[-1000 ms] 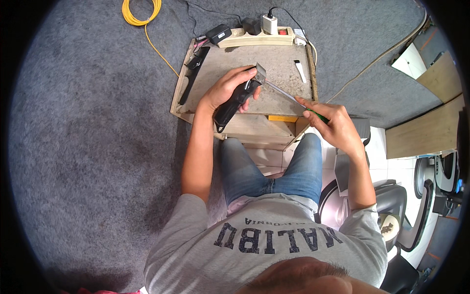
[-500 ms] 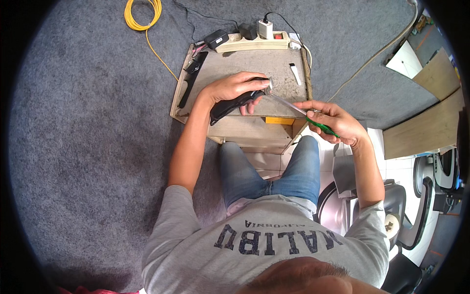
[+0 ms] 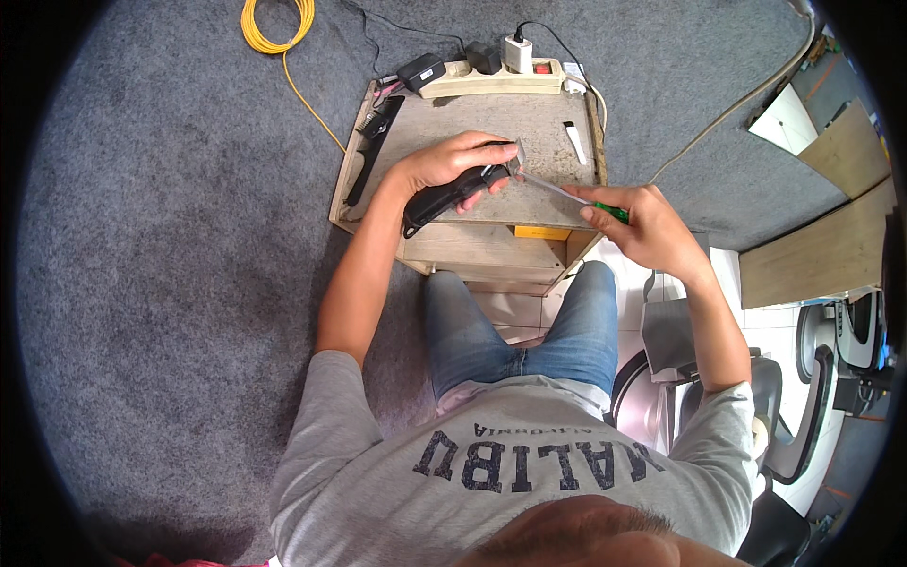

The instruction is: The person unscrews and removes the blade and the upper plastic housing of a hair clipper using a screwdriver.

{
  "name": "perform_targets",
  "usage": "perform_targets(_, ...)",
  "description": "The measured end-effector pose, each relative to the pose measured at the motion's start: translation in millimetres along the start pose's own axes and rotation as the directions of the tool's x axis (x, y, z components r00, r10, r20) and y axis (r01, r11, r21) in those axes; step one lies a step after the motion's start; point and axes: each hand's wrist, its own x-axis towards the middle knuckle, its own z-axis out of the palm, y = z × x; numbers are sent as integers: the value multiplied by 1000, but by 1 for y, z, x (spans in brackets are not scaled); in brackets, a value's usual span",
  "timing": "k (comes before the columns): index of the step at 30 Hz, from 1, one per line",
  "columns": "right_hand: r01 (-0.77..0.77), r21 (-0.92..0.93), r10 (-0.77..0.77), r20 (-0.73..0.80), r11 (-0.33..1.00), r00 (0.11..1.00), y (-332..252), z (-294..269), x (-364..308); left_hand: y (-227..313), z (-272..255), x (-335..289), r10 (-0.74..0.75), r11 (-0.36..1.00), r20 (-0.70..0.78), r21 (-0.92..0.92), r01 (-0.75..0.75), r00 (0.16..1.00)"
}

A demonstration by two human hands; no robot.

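Observation:
My left hand (image 3: 446, 163) is closed around a black hair clipper (image 3: 444, 200), held at a slant above the near part of a small wooden table (image 3: 453, 125). The clipper's metal blade head (image 3: 518, 157) points up and to the right, beside my left thumb. My right hand (image 3: 654, 229) grips a screwdriver (image 3: 616, 212) by its green handle, which is partly hidden by the fingers. The screwdriver's shaft reaches left, its tip at the blade head. Whether it sits in a screw is too small to tell.
A black comb (image 3: 370, 156) lies along the table's left edge. To the right is a small white brush (image 3: 575, 144). A power strip (image 3: 491, 82) with plugs and a black adapter (image 3: 421, 72) lines the back. Below is a shelf holding a yellow box (image 3: 540, 232). A yellow cable (image 3: 283, 45) lies coiled on the carpet.
My right hand has shifted its grip on the screwdriver, and its fingers now cover more of the green handle. The clipper stays in my left hand, almost unmoved.

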Motion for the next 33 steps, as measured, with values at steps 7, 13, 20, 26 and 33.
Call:
perform_targets(7, 119, -532, -224, -137, 838, 965, 11, 17, 0, 0, -8, 6, -54, 998, -95, -44, 50, 994)
perform_targets(13, -12, -382, -71, -203, 924, 977, 24, 20, -3, 0, -11, 10, -65, 998, -88, -32, 63, 994)
perform_targets(20, 136, -399, -247, -240, 907, 939, 6, 12, -8, -4, -9, 6, -30, 998, -140, -52, 23, 990)
perform_targets(26, 93, -411, -214, -259, 907, 942, 7, 22, -6, -6, -7, 1, 36, 997, -131, -68, -45, 991)
perform_targets(33, 96, -525, -262, -251, 846, 932, 12, 24, -3, -1, -15, 5, -38, 999, -109, 2, 39, 993)
